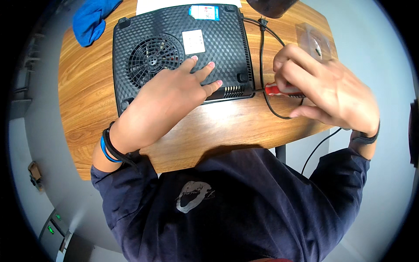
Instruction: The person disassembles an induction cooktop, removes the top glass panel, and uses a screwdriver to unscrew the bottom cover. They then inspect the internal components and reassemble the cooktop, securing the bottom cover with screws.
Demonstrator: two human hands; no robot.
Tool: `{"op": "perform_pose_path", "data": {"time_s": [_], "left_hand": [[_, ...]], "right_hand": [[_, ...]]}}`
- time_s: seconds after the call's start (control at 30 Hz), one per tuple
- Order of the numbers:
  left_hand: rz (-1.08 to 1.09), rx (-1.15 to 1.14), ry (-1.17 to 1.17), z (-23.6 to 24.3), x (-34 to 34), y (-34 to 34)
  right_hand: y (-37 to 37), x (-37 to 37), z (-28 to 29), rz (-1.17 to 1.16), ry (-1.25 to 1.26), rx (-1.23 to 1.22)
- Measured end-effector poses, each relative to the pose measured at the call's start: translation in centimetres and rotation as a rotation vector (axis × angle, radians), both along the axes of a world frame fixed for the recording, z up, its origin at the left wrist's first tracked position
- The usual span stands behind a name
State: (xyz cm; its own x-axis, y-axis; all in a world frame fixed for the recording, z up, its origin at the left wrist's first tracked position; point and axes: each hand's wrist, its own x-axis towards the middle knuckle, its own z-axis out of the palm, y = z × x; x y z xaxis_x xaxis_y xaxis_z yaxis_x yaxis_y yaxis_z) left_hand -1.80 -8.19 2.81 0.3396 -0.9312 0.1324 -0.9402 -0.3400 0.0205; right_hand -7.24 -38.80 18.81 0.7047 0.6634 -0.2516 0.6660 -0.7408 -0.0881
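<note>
An induction cooker (220,41) lies on the table with its black textured underside up, its round fan grille (156,60) at left. My left hand (174,94) rests flat on that underside, fingers spread, just below a white label (193,42). Off the cooker's near right corner, my right hand (325,85) is closed round a screwdriver (274,89) with a red handle. Its thin shaft points left and reaches the casing's edge near the vent slots; whether the tip sits in a screw cannot be made out. My fingers hide part of the handle.
A black power cord (262,56) with its plug (262,22) loops between the cooker and my right hand. Behind that hand stands a clear plastic container (314,41) with small items in it. A blue cloth (89,24) lies at far left, a dark object (270,5) at the back.
</note>
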Motion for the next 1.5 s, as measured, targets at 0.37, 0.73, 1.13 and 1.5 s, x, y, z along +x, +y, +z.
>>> {"op": "perform_pose_path", "data": {"time_s": [0.37, 0.73, 1.13, 1.5], "left_hand": [[0.019, 0.072, -0.027, 0.8, -0.3, -0.3], [0.022, 0.118, -0.042, 1.0, -0.1, -0.6], [0.019, 0.112, -0.049, 1.0, 0.1, -0.7], [0.025, 0.092, -0.037, 0.9, 0.0, -0.7]], "right_hand": [[-0.2, -1.5, -0.3, -0.088, -0.135, -0.209], [-0.7, -1.6, 0.5, -0.102, -0.082, -0.238], [-0.8, -0.9, -0.7, -0.011, -0.155, -0.038], [-0.7, -0.8, -0.7, -0.006, -0.165, -0.017]]}}
